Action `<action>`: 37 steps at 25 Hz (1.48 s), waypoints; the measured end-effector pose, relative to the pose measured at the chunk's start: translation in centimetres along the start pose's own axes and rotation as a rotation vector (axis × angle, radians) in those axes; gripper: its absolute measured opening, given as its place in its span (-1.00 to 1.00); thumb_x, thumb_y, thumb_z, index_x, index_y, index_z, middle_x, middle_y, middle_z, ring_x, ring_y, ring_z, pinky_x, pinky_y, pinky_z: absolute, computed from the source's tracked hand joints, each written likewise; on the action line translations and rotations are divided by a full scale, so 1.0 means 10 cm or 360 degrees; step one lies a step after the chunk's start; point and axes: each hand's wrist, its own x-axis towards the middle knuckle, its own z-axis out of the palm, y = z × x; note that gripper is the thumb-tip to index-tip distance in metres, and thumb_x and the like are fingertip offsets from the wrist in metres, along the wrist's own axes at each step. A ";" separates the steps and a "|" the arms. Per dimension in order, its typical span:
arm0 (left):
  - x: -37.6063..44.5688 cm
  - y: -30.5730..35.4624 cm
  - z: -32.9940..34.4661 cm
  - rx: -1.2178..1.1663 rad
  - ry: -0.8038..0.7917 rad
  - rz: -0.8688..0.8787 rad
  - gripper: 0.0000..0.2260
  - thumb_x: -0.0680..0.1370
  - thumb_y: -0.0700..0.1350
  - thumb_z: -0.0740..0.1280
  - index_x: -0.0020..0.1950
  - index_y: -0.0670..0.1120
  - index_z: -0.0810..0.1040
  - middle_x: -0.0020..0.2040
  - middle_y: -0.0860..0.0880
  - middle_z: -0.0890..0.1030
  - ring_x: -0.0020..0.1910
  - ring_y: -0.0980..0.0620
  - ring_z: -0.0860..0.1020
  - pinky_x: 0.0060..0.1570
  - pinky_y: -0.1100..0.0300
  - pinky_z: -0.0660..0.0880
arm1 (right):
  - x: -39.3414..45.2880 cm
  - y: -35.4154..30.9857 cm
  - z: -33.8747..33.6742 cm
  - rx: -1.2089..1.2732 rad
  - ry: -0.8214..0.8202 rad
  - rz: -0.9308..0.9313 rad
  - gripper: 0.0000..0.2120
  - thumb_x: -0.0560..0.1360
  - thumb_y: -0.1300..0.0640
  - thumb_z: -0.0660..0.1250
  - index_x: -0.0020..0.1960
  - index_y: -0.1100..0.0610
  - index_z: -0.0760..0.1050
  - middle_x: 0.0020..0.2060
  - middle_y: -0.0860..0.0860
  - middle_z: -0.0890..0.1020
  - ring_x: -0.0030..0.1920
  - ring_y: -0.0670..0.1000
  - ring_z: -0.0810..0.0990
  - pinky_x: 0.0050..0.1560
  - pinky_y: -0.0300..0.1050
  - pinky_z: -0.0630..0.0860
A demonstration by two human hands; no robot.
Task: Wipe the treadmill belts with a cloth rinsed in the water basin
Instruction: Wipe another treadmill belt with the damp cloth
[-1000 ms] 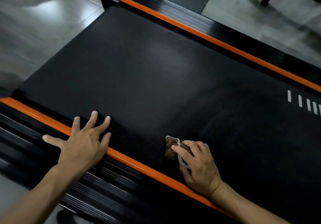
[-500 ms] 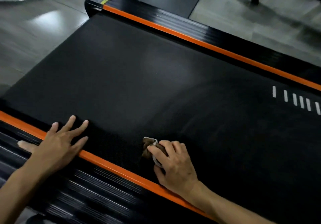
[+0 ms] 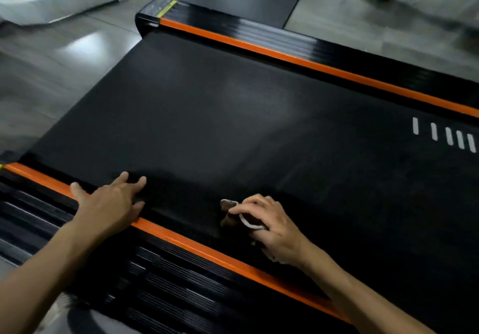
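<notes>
The left hand (image 3: 108, 205) lies flat with fingers spread, palm across the near orange stripe (image 3: 181, 240) and fingertips on the black belt (image 3: 233, 126); its grip is open and holds nothing. Just right of it, the right hand (image 3: 272, 226) curls its fingers round a small brown cloth (image 3: 228, 213) with a white edge, pressing it on the belt close to the near stripe. Farther right, white dashes (image 3: 445, 135) mark the belt. Beyond it runs the far orange stripe (image 3: 311, 65), then grey floor (image 3: 388, 22).
</notes>
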 end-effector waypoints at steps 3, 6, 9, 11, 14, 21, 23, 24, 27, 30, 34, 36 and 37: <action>0.12 0.06 -0.07 0.0127 -0.0014 0.0109 -0.51 0.59 0.06 0.25 0.51 0.06 0.26 0.43 -0.09 0.33 0.29 -0.12 0.48 0.29 -0.10 0.38 | 0.02 -0.19 -0.25 0.1280 -0.0079 0.0393 -0.43 0.28 0.27 0.24 0.27 0.05 0.58 0.25 -0.01 0.55 0.23 0.10 0.54 0.22 -0.10 0.47; 0.08 0.05 0.03 0.0043 -0.0080 0.0139 -0.47 0.61 0.02 0.22 0.55 0.01 0.15 0.48 -0.16 0.23 0.29 -0.20 0.48 0.22 -0.06 0.46 | 0.04 -0.34 -0.41 0.1766 -0.0059 0.0684 -0.43 0.37 0.43 0.20 0.33 0.10 0.53 0.24 0.10 0.61 0.26 0.18 0.57 0.32 0.07 0.45; 0.06 0.00 0.03 -0.0101 -0.0089 0.0098 -0.41 0.60 0.03 0.24 0.58 0.06 0.09 0.56 -0.14 0.13 0.36 -0.21 0.42 0.28 -0.08 0.42 | 0.06 -0.29 -0.46 0.0172 0.0533 0.0571 -0.52 0.46 0.27 0.29 0.34 -0.02 0.46 0.30 -0.10 0.51 0.36 -0.01 0.41 0.33 -0.10 0.35; 0.06 0.02 0.04 -0.0139 -0.0082 0.0081 -0.40 0.60 0.02 0.26 0.59 0.06 0.10 0.57 -0.14 0.11 0.38 -0.21 0.41 0.29 -0.08 0.40 | 0.00 -0.21 -0.33 -0.0556 0.0731 0.0148 -0.57 0.45 0.12 0.30 0.31 0.02 0.48 0.28 -0.06 0.52 0.33 0.01 0.41 0.32 -0.02 0.36; 0.04 0.03 0.06 -0.0134 -0.0075 0.0061 -0.40 0.60 0.02 0.26 0.59 0.06 0.09 0.58 -0.15 0.09 0.39 -0.20 0.39 0.31 -0.07 0.39 | -0.08 -0.13 0.11 -0.1037 0.0323 -0.0054 -0.46 0.46 -0.14 0.19 0.35 0.10 0.46 0.30 0.07 0.54 0.31 0.12 0.49 0.35 0.13 0.42; -0.04 0.09 -0.01 -0.0007 -0.0133 0.0074 -0.45 0.61 0.01 0.19 0.58 0.05 0.10 0.56 -0.14 0.13 0.33 -0.18 0.46 0.24 -0.04 0.44 | 0.13 0.09 0.27 -0.1334 0.0351 -0.0159 -0.47 0.51 0.05 0.06 0.48 -0.02 0.29 0.36 0.13 0.44 0.25 0.20 0.47 0.13 0.14 0.49; -0.06 0.18 -0.15 0.0167 -0.0104 0.0064 -0.56 0.61 0.02 0.16 0.50 0.05 0.26 0.45 -0.08 0.34 0.27 -0.14 0.50 0.16 0.00 0.45 | 0.24 0.22 0.19 -0.1426 0.0399 -0.0330 -0.51 0.50 0.07 0.10 0.44 -0.05 0.34 0.28 0.11 0.48 0.04 0.18 0.52 -0.08 0.10 0.51; -0.06 0.25 -0.25 0.0228 -0.0046 0.0069 -0.64 0.60 0.04 0.17 0.40 0.06 0.37 0.36 -0.04 0.44 0.24 -0.12 0.52 0.12 0.02 0.46 | 0.33 0.28 0.13 -0.1445 0.0443 -0.0352 -0.51 0.50 0.10 0.12 0.42 -0.04 0.36 0.22 0.10 0.51 -0.06 0.17 0.51 -0.15 0.08 0.49; -0.01 0.55 -0.43 0.0140 0.0126 0.0224 -0.66 0.58 0.11 0.18 0.35 0.13 0.41 0.31 0.01 0.47 0.24 -0.09 0.50 0.05 0.03 0.46 | 0.74 0.57 -0.30 -0.1526 0.0760 -0.0014 -0.50 0.47 0.17 0.16 0.41 -0.03 0.40 0.07 0.10 0.54 -0.15 0.19 0.51 -0.23 0.07 0.47; 0.14 0.81 -0.34 0.0054 0.0081 0.0419 -0.48 0.60 0.16 0.14 0.55 0.19 0.10 0.52 -0.05 0.19 0.42 -0.15 0.30 0.20 -0.09 0.43 | 1.03 0.80 -0.87 -0.1193 0.1050 0.0780 -0.66 0.57 0.11 0.24 0.34 -0.02 0.37 0.19 0.11 0.45 0.06 0.24 0.49 -0.04 0.17 0.49; 0.30 0.86 -0.12 -0.0080 -0.0093 0.0487 -0.42 0.62 0.18 0.13 0.58 0.20 -0.05 0.60 -0.08 -0.10 0.54 -0.26 0.02 0.38 -0.15 0.33 | 1.06 0.82 -0.76 -0.1263 0.0988 0.0855 -0.58 0.60 -0.15 0.15 0.37 0.02 0.42 0.43 0.14 0.32 0.26 0.27 0.37 0.17 0.23 0.34; 0.30 0.84 -0.13 -0.0089 -0.0082 0.0521 -0.42 0.63 0.18 0.11 0.58 0.21 -0.08 0.60 -0.07 -0.12 0.55 -0.26 -0.01 0.38 -0.14 0.32 | 1.02 0.85 -0.75 -0.1328 0.0841 0.0820 -0.51 0.61 -0.19 0.10 0.45 0.01 0.36 0.48 0.14 0.26 0.31 0.26 0.34 0.23 0.23 0.32; 0.29 0.84 -0.14 -0.0083 -0.0083 0.0531 -0.42 0.63 0.18 0.12 0.58 0.21 -0.09 0.60 -0.07 -0.12 0.55 -0.26 -0.01 0.36 -0.13 0.33 | 1.04 0.86 -0.81 -0.1311 0.0820 0.0852 -0.55 0.62 -0.16 0.10 0.43 0.01 0.36 0.46 0.14 0.27 0.29 0.25 0.36 0.20 0.21 0.35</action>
